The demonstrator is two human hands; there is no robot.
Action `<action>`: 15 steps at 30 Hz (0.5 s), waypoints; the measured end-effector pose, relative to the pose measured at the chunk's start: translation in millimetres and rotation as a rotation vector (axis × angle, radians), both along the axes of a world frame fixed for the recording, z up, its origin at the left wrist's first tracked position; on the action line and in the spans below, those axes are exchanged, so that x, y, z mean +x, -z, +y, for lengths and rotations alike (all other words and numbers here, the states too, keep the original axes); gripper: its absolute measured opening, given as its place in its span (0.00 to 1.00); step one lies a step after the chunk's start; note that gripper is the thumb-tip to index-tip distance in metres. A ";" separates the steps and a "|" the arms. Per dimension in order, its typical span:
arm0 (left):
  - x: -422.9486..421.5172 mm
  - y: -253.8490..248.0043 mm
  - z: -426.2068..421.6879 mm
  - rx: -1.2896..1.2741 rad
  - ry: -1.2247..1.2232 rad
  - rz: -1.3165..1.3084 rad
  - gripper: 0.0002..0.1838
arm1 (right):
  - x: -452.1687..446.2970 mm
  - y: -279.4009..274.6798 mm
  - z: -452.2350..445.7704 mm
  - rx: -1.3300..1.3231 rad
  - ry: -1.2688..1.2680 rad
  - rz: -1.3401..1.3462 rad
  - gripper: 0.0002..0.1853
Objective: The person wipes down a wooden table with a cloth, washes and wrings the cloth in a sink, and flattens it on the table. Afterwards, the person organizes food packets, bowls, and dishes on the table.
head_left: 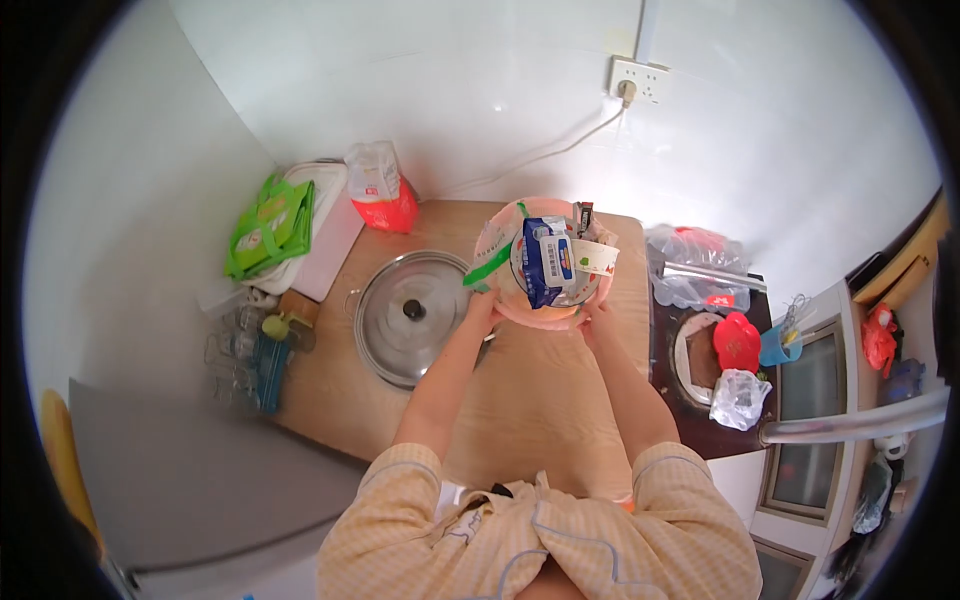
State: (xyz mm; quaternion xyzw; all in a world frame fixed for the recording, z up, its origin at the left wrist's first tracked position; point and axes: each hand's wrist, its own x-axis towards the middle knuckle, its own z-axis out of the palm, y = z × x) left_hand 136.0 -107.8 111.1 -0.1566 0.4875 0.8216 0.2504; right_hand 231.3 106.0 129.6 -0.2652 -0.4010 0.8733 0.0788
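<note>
Both my hands hold a round pink basket [545,318] above the wooden table. My left hand [486,303] grips its lower left rim, and my right hand [597,322] grips its lower right rim. Inside lie a blue and white packet [546,262], a white paper piece [594,257] and a clear bag with a green strip [492,264]. Left of the basket, a steel pot with a lid [412,318] stands on the table, close to my left forearm.
The wooden table [530,400] has a red and clear bag [380,195] at its back left. Green bags [272,228] and glass jars [232,352] line the left side. A dark side table [690,400] at right holds a red dish [737,342], a blue cup [778,346] and plastic bags.
</note>
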 end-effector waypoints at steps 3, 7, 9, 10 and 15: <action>-35.8 3.5 -6.8 0.057 -0.015 0.011 0.17 | -30.6 7.5 -6.9 0.017 -0.036 0.005 0.14; -74.0 16.5 -8.6 0.209 0.057 0.001 0.18 | -63.2 26.8 -10.0 -0.006 0.037 -0.032 0.12; -83.7 19.3 -4.6 0.141 0.028 -0.004 0.18 | -71.6 35.1 -4.3 -0.007 0.070 -0.043 0.11; -88.8 19.5 -1.2 0.145 0.046 -0.014 0.18 | -75.5 37.6 -0.5 0.007 0.068 -0.075 0.11; -93.7 14.4 22.0 0.008 0.099 0.129 0.21 | -89.9 54.1 21.4 -0.004 0.178 -0.145 0.10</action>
